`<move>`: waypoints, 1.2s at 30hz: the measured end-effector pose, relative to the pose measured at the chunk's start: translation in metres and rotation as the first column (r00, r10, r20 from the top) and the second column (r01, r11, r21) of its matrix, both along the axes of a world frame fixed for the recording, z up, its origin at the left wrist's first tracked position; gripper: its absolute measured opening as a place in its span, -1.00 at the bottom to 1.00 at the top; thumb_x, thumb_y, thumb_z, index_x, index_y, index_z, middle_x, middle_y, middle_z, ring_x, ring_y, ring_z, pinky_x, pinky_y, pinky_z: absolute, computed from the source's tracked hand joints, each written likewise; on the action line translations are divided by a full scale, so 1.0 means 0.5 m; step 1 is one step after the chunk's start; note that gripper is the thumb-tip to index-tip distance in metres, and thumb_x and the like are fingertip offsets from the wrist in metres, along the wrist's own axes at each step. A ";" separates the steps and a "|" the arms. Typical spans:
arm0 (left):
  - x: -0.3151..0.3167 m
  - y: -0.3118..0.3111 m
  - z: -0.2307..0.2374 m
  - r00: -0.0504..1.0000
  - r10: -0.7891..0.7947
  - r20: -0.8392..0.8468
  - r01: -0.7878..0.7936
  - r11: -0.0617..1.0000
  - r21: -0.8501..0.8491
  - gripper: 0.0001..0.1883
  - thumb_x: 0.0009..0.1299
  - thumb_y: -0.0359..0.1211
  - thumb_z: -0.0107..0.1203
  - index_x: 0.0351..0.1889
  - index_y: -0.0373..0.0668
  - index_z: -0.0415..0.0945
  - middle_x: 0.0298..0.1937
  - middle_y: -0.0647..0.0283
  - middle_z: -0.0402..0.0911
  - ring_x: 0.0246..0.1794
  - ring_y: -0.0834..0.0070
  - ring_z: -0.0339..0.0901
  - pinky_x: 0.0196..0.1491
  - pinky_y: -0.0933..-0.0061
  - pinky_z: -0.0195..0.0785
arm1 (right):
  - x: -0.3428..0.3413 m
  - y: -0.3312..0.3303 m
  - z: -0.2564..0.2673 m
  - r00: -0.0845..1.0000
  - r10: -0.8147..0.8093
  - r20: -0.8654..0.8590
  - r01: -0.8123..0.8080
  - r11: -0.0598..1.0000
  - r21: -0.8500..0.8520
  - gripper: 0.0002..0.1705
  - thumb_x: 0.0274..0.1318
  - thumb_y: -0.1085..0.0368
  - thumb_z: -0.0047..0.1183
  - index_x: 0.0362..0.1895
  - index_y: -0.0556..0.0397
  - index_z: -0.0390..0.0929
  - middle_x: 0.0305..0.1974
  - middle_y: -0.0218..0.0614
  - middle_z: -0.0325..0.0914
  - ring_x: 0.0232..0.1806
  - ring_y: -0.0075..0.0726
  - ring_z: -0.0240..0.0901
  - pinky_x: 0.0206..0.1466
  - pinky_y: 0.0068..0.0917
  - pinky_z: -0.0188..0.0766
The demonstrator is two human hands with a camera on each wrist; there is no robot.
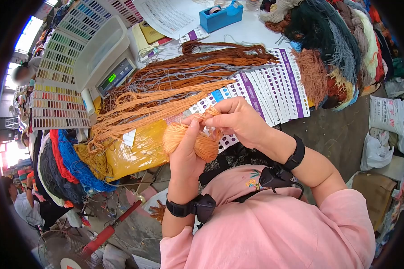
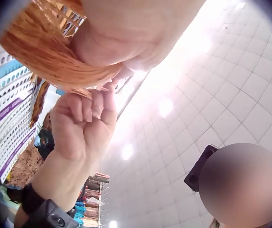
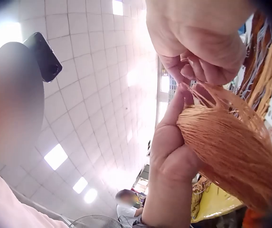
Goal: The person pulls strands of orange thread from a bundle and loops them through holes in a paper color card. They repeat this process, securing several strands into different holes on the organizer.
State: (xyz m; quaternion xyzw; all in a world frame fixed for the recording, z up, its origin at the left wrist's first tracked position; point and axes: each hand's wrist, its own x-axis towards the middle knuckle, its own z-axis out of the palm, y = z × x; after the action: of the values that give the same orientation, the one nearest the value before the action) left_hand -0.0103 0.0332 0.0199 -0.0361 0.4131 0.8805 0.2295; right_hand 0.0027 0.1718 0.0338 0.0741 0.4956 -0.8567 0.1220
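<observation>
Yarn skein [image 1: 206, 150], orange and already bundled, sits gripped in the left hand [image 1: 185, 157]; at its two o'clock, the right hand [image 1: 241, 121] pinches loose strands [image 3: 216, 95] (seemingly not yet secured).

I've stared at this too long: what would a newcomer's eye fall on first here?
Probably the orange yarn bundle near the middle of the head view, held in the left hand while the right hand pinches strands at its upper side. Next, the long brown yarn lying just beyond it, and the scale with glowing green digits to the left. Bright blue yarn hanging farther left likely draws a glance too.
</observation>
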 end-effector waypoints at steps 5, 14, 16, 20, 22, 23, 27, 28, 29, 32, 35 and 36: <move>-0.006 -0.002 0.000 0.996 -0.092 0.010 0.092 0.996 0.010 -0.85 0.32 -0.36 -0.19 -0.26 -0.24 0.32 -0.34 0.23 0.42 -0.36 0.50 0.40 -0.29 0.49 0.30 | 0.000 0.002 -0.010 0.999 0.035 -0.013 -0.035 0.998 0.043 -0.91 -0.13 0.42 -0.02 -0.55 0.16 0.52 -0.64 -0.40 0.43 -0.67 -0.63 0.25 -0.61 -0.75 0.15; -0.031 -0.011 0.020 0.934 -0.356 -0.020 0.350 0.927 -0.135 -0.86 0.28 -0.35 -0.10 -0.32 -0.23 0.37 -0.58 0.27 0.42 -0.65 0.57 0.35 -0.52 0.60 0.26 | 0.018 0.059 -0.003 0.883 0.439 0.164 -0.305 0.804 -0.510 -0.93 -0.05 0.38 -0.08 -0.48 0.11 0.41 -0.63 -0.43 0.37 -0.70 -0.65 0.14 -0.60 -0.73 0.08; -0.052 -0.027 0.017 0.915 -0.399 0.054 0.402 0.901 -0.163 -0.85 0.26 -0.38 -0.11 -0.30 -0.27 0.37 -0.63 0.23 0.44 -0.76 0.63 0.28 -0.63 0.65 0.19 | 0.014 0.097 0.017 0.903 0.421 0.086 -0.414 0.906 -0.092 -0.93 -0.04 0.38 -0.08 -0.47 0.12 0.40 -0.64 -0.42 0.34 -0.69 -0.65 0.14 -0.63 -0.74 0.05; -0.105 -0.129 0.015 0.955 -0.259 0.147 0.264 0.964 -0.013 -0.81 0.28 -0.38 -0.17 -0.27 -0.31 0.36 -0.57 0.17 0.49 -0.79 0.70 0.24 -0.69 0.70 0.14 | 0.012 0.184 0.097 0.946 0.311 -0.095 -0.260 0.898 0.354 -0.96 0.01 0.42 -0.12 -0.45 0.13 0.34 -0.49 -0.32 0.39 -0.64 -0.65 0.20 -0.61 -0.71 0.17; -0.143 -0.236 -0.050 0.884 -0.171 0.434 -0.011 0.923 0.385 -0.77 0.31 -0.35 -0.26 -0.26 -0.30 0.36 -0.54 0.17 0.49 -0.79 0.73 0.22 -0.72 0.73 0.11 | 0.013 0.223 0.142 0.981 0.033 -0.192 -0.048 0.996 -0.074 -0.92 0.08 0.40 -0.21 -0.43 0.15 0.30 -0.40 -0.30 0.35 -0.61 -0.63 0.23 -0.55 -0.61 0.34; -0.149 -0.323 -0.117 0.897 -0.182 0.403 -0.075 0.836 0.544 -0.76 0.32 -0.36 -0.29 -0.28 -0.31 0.36 -0.52 0.17 0.48 -0.76 0.68 0.24 -0.69 0.69 0.14 | 0.022 0.254 0.135 0.946 -0.153 -0.287 0.140 0.988 -0.065 -0.91 0.05 0.40 -0.18 -0.38 0.17 0.32 -0.40 -0.29 0.34 -0.56 -0.65 0.21 -0.48 -0.68 0.29; -0.072 -0.613 -0.265 0.944 0.279 -0.173 -0.320 0.662 -0.677 -0.80 0.21 -0.46 -0.20 -0.32 -0.39 0.39 -0.41 0.16 0.49 -0.50 0.46 0.39 -0.44 0.51 0.28 | 0.012 0.518 0.109 0.919 -0.280 -0.278 0.147 0.896 -0.418 -0.87 0.11 0.39 -0.29 -0.45 0.17 0.22 -0.54 -0.40 0.14 -0.55 -0.59 0.06 -0.13 -0.57 0.24; -0.041 -0.659 -0.269 0.932 0.270 -0.243 -0.342 0.425 -0.838 -0.81 0.17 -0.49 -0.16 -0.33 -0.42 0.40 -0.38 0.16 0.49 -0.42 0.40 0.43 -0.36 0.46 0.32 | 0.020 0.595 0.105 0.886 -0.360 -0.291 0.253 0.903 -0.349 -0.85 0.12 0.45 -0.35 -0.51 0.20 0.15 -0.59 -0.41 0.05 -0.63 -0.57 0.03 0.03 -0.43 0.26; -0.021 -0.723 -0.272 0.950 0.200 -0.242 -0.307 0.435 -0.846 -0.79 0.11 -0.49 -0.12 -0.32 -0.41 0.41 -0.37 0.18 0.49 -0.41 0.42 0.43 -0.34 0.47 0.32 | 0.031 0.675 0.117 0.864 -0.406 -0.297 0.340 0.906 -0.251 -0.84 0.11 0.45 -0.33 -0.53 0.19 0.14 -0.59 -0.39 0.05 -0.63 -0.55 0.03 0.04 -0.44 0.25; 0.003 -0.822 -0.256 0.951 0.264 -0.162 -0.248 0.333 -0.910 -0.75 0.03 -0.49 -0.05 -0.31 -0.40 0.43 -0.37 0.20 0.49 -0.43 0.45 0.43 -0.33 0.49 0.31 | 0.074 0.859 0.214 0.787 -0.497 -0.365 0.549 0.835 0.046 -0.85 0.08 0.46 -0.30 -0.54 0.18 0.15 -0.60 -0.36 0.09 -0.63 -0.50 0.06 -0.03 -0.46 0.24; -0.028 -0.798 -0.191 0.944 0.298 -0.141 -0.219 0.249 -0.943 -0.74 0.02 -0.49 -0.02 -0.31 -0.40 0.44 -0.41 0.21 0.49 -0.48 0.47 0.42 -0.35 0.51 0.30 | 0.102 0.956 0.327 0.728 -0.512 -0.457 0.676 0.647 0.351 -0.88 0.04 0.46 -0.26 -0.54 0.18 0.20 -0.61 -0.33 0.15 -0.63 -0.47 0.11 -0.15 -0.46 0.24; -0.040 -0.784 -0.171 0.949 0.279 -0.147 -0.216 0.234 -0.948 -0.74 0.01 -0.49 -0.01 -0.31 -0.40 0.44 -0.43 0.22 0.49 -0.50 0.47 0.42 -0.36 0.51 0.30 | 0.101 0.964 0.357 0.722 -0.502 -0.476 0.690 0.577 0.438 -0.89 0.02 0.46 -0.25 -0.53 0.18 0.21 -0.62 -0.32 0.17 -0.63 -0.46 0.12 -0.19 -0.46 0.24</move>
State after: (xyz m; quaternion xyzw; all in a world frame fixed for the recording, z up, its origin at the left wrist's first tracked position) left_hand -0.0301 -0.3588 -0.0656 -0.2540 0.8395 0.4793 0.0305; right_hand 0.0533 0.6540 0.2126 0.1413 0.6918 -0.6490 -0.2833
